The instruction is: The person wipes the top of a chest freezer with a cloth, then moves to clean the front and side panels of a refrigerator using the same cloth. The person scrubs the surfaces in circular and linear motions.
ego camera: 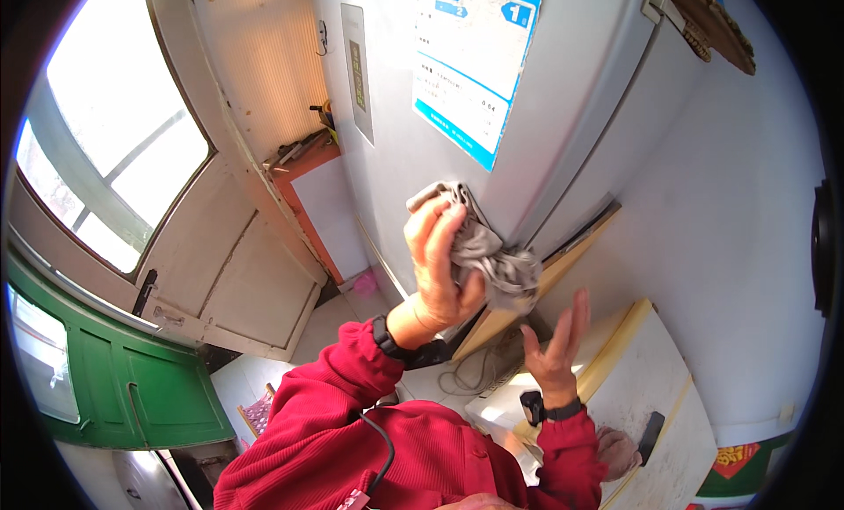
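Observation:
A crumpled grey cloth [491,256] is gripped in my left hand [435,266], which holds it against the lower part of a silver refrigerator door [395,173]. Above the cloth, a blue and white energy label [465,68] is stuck to the door, and a narrow display panel [358,75] sits to its left. My right hand [557,348] is raised with its fingers apart, holding nothing, below and right of the cloth. Both sleeves are red, with a dark band at each wrist.
A white cabinet or appliance with yellow edging [659,378] stands at the lower right, bearing a brownish cloth [618,452]. A wooden board [580,246] leans beside the refrigerator. A cable [471,371] lies on the floor. At left are a panelled door [237,266] and a green door [158,391].

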Action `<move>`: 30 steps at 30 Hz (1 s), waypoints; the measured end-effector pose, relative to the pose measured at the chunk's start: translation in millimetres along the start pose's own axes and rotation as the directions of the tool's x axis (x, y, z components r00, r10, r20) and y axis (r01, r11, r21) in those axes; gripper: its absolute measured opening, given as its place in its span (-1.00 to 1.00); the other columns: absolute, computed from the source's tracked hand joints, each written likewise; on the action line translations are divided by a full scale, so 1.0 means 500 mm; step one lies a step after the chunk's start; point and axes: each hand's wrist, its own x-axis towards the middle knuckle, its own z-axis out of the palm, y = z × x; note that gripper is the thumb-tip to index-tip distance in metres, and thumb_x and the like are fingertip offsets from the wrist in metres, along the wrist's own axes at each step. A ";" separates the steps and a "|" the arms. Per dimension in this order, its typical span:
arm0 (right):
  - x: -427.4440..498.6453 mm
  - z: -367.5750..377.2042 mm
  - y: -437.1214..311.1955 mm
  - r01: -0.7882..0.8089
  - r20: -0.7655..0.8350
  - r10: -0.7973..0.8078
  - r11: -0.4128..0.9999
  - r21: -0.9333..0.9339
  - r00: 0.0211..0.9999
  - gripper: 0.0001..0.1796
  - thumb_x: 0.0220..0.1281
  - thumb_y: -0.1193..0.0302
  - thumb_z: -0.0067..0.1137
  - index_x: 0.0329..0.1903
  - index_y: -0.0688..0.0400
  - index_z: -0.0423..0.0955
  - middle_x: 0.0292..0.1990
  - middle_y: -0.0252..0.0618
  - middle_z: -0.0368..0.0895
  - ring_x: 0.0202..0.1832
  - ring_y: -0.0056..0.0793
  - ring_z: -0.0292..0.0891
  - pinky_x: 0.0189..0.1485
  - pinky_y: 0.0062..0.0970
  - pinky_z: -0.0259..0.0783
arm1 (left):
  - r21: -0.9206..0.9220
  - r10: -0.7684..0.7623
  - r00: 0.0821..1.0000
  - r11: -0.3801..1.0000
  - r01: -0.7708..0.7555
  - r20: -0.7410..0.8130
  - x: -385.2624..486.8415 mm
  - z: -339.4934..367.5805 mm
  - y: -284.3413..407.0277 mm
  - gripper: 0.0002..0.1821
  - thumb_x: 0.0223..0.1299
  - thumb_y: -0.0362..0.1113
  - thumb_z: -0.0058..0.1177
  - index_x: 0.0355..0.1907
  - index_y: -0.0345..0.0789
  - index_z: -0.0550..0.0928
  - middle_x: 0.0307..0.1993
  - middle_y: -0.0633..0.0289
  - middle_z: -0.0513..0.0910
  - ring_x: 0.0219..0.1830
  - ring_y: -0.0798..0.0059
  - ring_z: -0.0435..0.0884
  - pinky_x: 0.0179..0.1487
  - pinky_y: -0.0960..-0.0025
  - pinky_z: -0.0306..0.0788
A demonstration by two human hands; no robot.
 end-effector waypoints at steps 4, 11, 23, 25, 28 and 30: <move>-0.155 -0.063 0.018 -0.384 0.138 0.381 0.923 -0.007 0.914 -0.07 0.13 0.61 0.28 0.55 0.30 0.04 0.53 0.22 0.06 0.55 0.17 0.04 0.56 -0.05 0.06 | -0.110 -0.084 0.985 0.992 0.068 -0.148 0.110 -0.021 -0.086 -0.37 0.23 -0.32 0.26 0.33 -0.48 0.43 0.28 -0.07 0.48 0.39 0.01 0.40 0.45 0.04 0.24; -0.345 -0.131 0.011 -0.689 0.159 0.693 0.719 -0.088 0.703 -0.10 0.11 0.69 0.20 0.54 0.28 0.08 0.55 0.17 0.03 0.54 0.11 0.10 0.48 -0.13 0.24 | -0.364 -0.411 0.910 0.855 0.369 -0.044 0.035 -0.009 -0.128 -0.25 0.43 -0.09 0.03 0.54 -0.36 0.17 0.37 0.15 0.38 0.33 0.39 0.41 0.44 0.29 0.23; -0.407 -0.130 0.027 -0.706 0.144 0.727 0.686 -0.173 0.671 -0.16 0.14 0.65 0.11 0.53 0.25 0.11 0.52 0.20 0.08 0.54 0.19 0.05 0.53 -0.09 0.13 | -0.450 -0.125 0.992 0.888 0.096 -0.034 0.205 -0.069 -0.185 -0.35 0.40 -0.33 0.11 0.49 -0.27 0.26 0.24 0.05 0.50 0.15 0.30 0.60 0.15 0.28 0.56; -0.413 -0.128 0.024 -0.707 0.130 0.727 0.687 -0.168 0.674 -0.20 0.18 0.59 0.09 0.52 0.27 0.12 0.49 0.26 0.09 0.52 0.27 0.06 0.50 -0.04 0.17 | -0.431 -0.032 0.999 0.902 0.019 -0.024 0.345 -0.078 -0.190 -0.36 0.40 -0.30 0.13 0.48 -0.22 0.30 0.18 0.08 0.55 0.12 0.37 0.60 0.14 0.32 0.55; -0.418 -0.121 0.014 -0.705 0.127 0.729 0.683 -0.193 0.672 -0.21 0.18 0.57 0.08 0.52 0.28 0.12 0.49 0.26 0.09 0.51 0.28 0.07 0.49 -0.04 0.19 | -0.191 0.117 0.993 0.974 -0.118 -0.020 0.492 -0.068 -0.182 -0.37 0.33 -0.14 0.22 0.41 -0.20 0.39 0.10 0.13 0.64 0.11 0.38 0.63 0.16 0.33 0.54; -0.419 -0.118 0.006 -0.690 0.119 0.716 0.697 -0.196 0.688 -0.21 0.19 0.58 0.07 0.52 0.28 0.13 0.49 0.27 0.10 0.51 0.29 0.07 0.49 -0.04 0.20 | 0.123 0.199 0.974 0.975 -0.185 -0.107 0.526 -0.045 -0.194 -0.40 0.31 -0.08 0.20 0.35 -0.20 0.44 0.10 0.13 0.66 0.13 0.27 0.65 0.20 0.25 0.51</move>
